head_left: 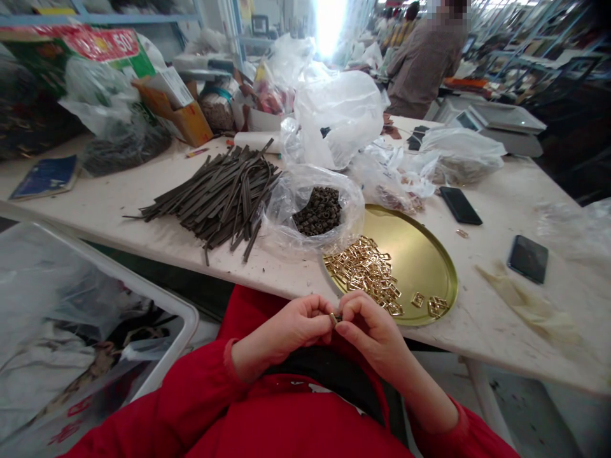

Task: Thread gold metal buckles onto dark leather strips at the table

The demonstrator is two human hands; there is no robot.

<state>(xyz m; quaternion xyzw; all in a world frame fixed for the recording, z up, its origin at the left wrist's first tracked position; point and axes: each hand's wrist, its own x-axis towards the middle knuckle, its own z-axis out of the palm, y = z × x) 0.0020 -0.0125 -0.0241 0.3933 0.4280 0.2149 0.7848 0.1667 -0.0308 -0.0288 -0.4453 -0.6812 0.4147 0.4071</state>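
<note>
Close to my body, in front of the table edge, my two hands meet at a small gold buckle (333, 319). My left hand (303, 321) pinches it from the left with thumb and curled fingers. From the other side my right hand (370, 324) has its thumb and fingertips closed on it, where a small dark bit shows, too hidden to make out. Just beyond lies a round gold tray (417, 245) with a heap of gold buckles (365, 270) on its left part and several more at its lower right. Dark rolled loops (319, 211) fill an open clear plastic bag (277, 219).
Dark flat strips (224, 194) lie piled left of the bag. Two phones (461, 205) rest at the right, near a scale (506, 121). A white bin (184, 331) stands left below the table (109, 207). Another person (420, 60) is beyond the table.
</note>
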